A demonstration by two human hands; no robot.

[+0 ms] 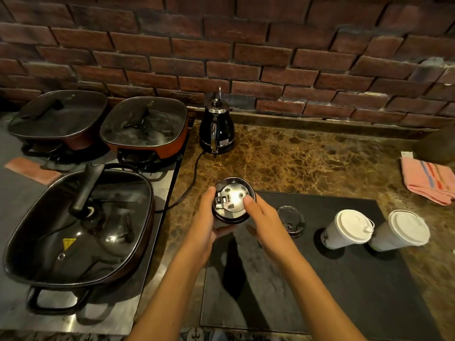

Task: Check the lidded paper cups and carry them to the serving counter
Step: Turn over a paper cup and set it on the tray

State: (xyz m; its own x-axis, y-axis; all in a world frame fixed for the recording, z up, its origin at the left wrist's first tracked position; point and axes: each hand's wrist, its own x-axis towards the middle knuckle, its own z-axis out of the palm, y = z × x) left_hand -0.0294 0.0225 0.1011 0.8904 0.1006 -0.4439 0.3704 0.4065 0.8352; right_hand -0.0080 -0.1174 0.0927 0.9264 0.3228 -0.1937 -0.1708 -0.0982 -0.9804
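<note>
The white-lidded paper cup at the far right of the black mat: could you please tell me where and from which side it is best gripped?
Grip the far-right cup around its paper wall just under the lid, coming from its open right side. It stands upright on the black mat, and a second white-lidded cup crowds its left. Squeezing the lid itself could probably loosen it.

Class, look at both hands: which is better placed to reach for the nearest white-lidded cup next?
Probably the right hand: it only rests fingers on the black-lidded cup, on the side toward the nearest white-lidded cup. The left hand grips that black cup.
</note>
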